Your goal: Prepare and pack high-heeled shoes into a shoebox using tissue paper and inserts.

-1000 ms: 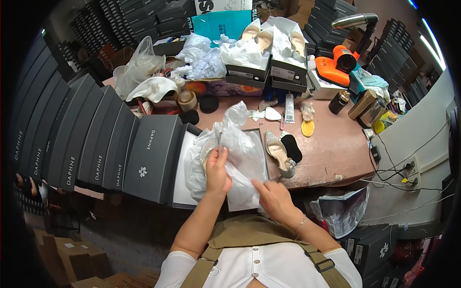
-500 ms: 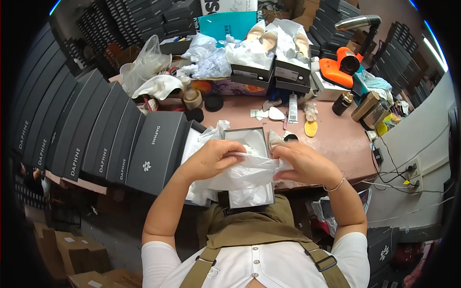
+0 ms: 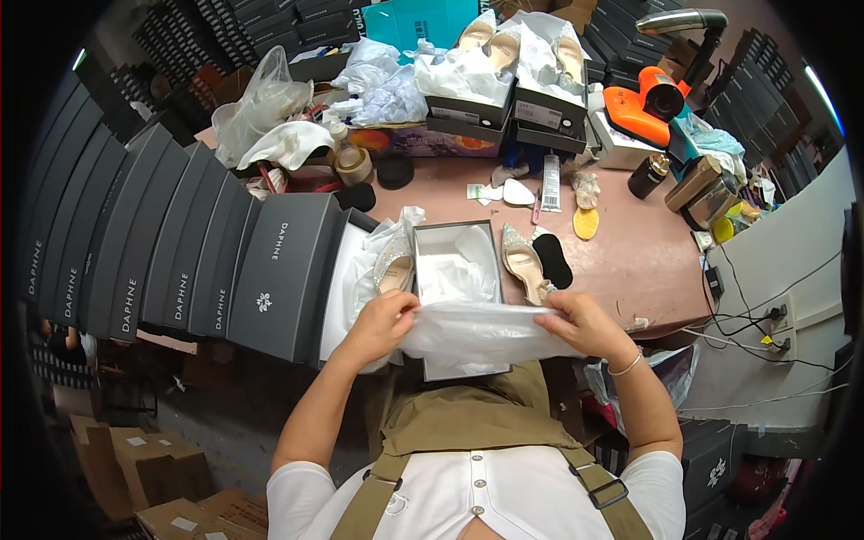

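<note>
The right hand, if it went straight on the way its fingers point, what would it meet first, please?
Probably the left hand: the right hand points left along the tissue paper both hold; depth is unclear.

An open box [image 3: 454, 261] sits on the table [image 3: 630, 270], one shoe [image 3: 394, 270] left of it, another shoe [image 3: 524, 263] right, tissue sheet [image 3: 477, 331] across its near end

hands [image 3: 382, 322] drawn apart, tissue paper [image 3: 477, 331] stretched wide (over box edge)

- A pinkish-brown counter [image 3: 621, 261] carries the clutter.
- Stacked dark grey shoe boxes [image 3: 135, 243] line the left side.
- Brown cardboard cartons [image 3: 135, 468] sit on the floor.
- A white wall [image 3: 783, 270] holds sockets.
</note>
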The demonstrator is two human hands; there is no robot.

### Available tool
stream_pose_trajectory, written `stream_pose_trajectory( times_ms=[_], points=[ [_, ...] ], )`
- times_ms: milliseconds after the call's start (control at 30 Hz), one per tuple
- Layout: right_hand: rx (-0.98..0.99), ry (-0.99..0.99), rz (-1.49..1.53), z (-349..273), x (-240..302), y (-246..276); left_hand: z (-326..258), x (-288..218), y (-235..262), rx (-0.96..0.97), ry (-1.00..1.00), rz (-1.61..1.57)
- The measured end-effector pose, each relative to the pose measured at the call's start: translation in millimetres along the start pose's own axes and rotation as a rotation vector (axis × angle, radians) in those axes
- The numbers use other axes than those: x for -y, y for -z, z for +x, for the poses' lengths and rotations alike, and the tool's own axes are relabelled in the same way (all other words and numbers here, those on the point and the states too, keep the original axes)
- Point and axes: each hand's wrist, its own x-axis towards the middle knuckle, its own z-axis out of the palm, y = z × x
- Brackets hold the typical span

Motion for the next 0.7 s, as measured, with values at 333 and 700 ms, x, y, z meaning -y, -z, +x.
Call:
stream_pose_trajectory(
  times_ms=[333,700],
  points=[
    [-0.164,-0.17,0.132,-30.6,-43.4,-20.9,-30.2,-49.3,12.7,0.068,0.034,0.023],
    [-0.132,-0.102,-0.05,-48.7,-73.9,-19.8,-42.5,20.2,18.1,0.264,0.325,-0.166]
  ],
)
